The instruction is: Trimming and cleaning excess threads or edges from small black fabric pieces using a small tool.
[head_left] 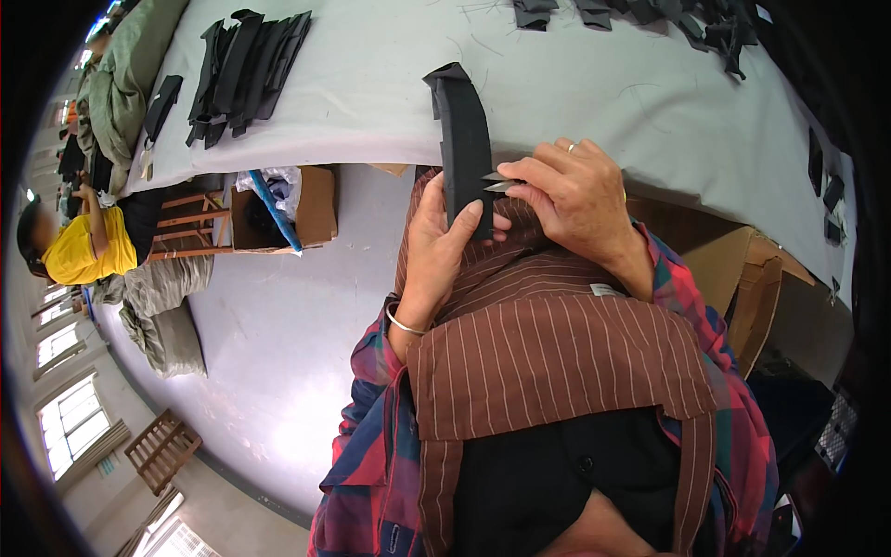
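Note:
A long black fabric strip (466, 130), folded and slightly curved, is pinched at its near end by my left hand (434, 246), with the thumb lying on top. Its far end rests on the cloth-covered table. In my right hand (577, 197) is a pair of thread snips (497, 183), gripped between thumb and fingers. Their metal blades point left, at the strip's right edge, slightly parted. Most of the snips is hidden by the fingers.
Pale cloth covers the table (371, 84). Several black strips (246, 74) lie stacked at left, with more dark pieces (640, 14) at the far right. Cardboard boxes (318, 204) stand below. A person in yellow (88, 246) is at far left.

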The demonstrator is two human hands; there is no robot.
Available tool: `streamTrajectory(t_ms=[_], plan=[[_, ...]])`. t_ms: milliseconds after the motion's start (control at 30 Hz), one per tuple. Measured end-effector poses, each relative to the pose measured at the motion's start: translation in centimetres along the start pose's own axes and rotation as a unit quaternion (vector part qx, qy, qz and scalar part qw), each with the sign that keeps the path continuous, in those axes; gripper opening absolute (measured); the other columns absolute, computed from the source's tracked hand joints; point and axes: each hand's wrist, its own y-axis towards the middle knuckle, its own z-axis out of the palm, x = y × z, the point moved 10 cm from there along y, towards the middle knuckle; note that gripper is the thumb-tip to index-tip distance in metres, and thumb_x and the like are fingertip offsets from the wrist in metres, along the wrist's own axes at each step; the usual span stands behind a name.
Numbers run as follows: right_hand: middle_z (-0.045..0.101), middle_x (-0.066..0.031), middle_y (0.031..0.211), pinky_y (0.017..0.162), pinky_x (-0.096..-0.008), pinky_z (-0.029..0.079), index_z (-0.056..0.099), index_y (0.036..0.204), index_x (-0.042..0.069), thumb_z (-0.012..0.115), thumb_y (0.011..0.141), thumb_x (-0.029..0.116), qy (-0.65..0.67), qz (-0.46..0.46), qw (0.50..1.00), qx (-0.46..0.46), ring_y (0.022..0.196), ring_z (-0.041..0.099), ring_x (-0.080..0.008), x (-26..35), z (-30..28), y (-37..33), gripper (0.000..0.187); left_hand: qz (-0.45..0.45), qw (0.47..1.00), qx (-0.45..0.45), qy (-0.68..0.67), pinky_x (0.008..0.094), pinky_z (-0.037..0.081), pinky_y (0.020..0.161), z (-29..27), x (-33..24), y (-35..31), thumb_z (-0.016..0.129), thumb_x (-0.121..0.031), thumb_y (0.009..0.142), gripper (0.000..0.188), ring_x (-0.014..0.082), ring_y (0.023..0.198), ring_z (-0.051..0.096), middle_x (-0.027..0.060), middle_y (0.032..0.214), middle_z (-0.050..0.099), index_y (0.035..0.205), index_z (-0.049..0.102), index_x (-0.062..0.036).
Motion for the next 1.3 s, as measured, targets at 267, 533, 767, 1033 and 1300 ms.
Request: streamTrajectory(t_ms=[267,533,767,1033,1300], plan=[[0.058,-0.0012,0.07,0.059,-0.0337,0.039,0.07,0.089,0.013,0.073,0.072,0.016,0.074,0.036,0.997,0.005,0.062,0.052,-0.0211,-0.7,-0.3,0.2,0.017,-0.019,0.993,0.027,-0.11,0.0284,0.054,0.067,0.4,-0.6,0.1,0.055,-0.012,0.095,0.046,0.0202,0.077,0.067,0.0149,0.095,0.064,0.132,0.032,0.0039],[0.061,-0.0007,0.072,0.059,-0.0327,0.039,0.07,0.087,0.012,0.074,0.072,0.015,0.084,0.016,0.996,0.037,0.063,0.052,-0.0202,-0.8,0.0,0.4,0.016,-0.041,0.992,0.027,-0.113,0.0313,0.057,0.069,0.1,-0.1,0.1,0.057,-0.011,0.093,0.032,0.0205,0.077,0.067,0.0147,0.099,0.061,0.117,0.042,0.004],[0.067,-0.0047,0.078,0.061,-0.0313,0.046,0.07,0.088,0.01,0.074,0.074,0.014,0.234,0.15,0.961,-0.013,0.064,0.058,-0.0214,-3.6,-1.3,0.5,0.016,-0.042,0.991,0.023,-0.124,0.0274,0.052,0.07,-0.1,-0.5,0.3,0.059,-0.011,0.092,0.028,0.0159,0.079,0.064,0.008,0.096,0.062,0.116,0.047,-0.0019],[0.063,-0.0078,0.076,0.06,-0.028,0.044,0.069,0.094,0.003,0.073,0.073,0.004,0.255,0.084,0.963,0.04,0.065,0.057,-0.0185,-0.7,-0.8,0.6,0.022,-0.012,0.986,-0.039,-0.165,0.0235,0.046,0.061,-1.2,-1.8,1.2,0.057,-0.017,0.094,0.019,0.0073,0.076,0.059,0.0022,0.096,0.064,0.11,0.056,-0.0068],[0.066,-0.0051,0.08,0.067,-0.0328,0.043,0.068,0.089,0.008,0.071,0.075,0.008,0.213,0.044,0.973,0.08,0.071,0.059,-0.0222,0.2,0.3,0.3,0.015,-0.023,0.99,-0.028,-0.135,0.0223,0.047,0.06,-1.5,-1.9,0.5,0.056,-0.015,0.095,0.016,0.0074,0.075,0.059,0.0025,0.091,0.064,0.106,0.058,-0.0036]])
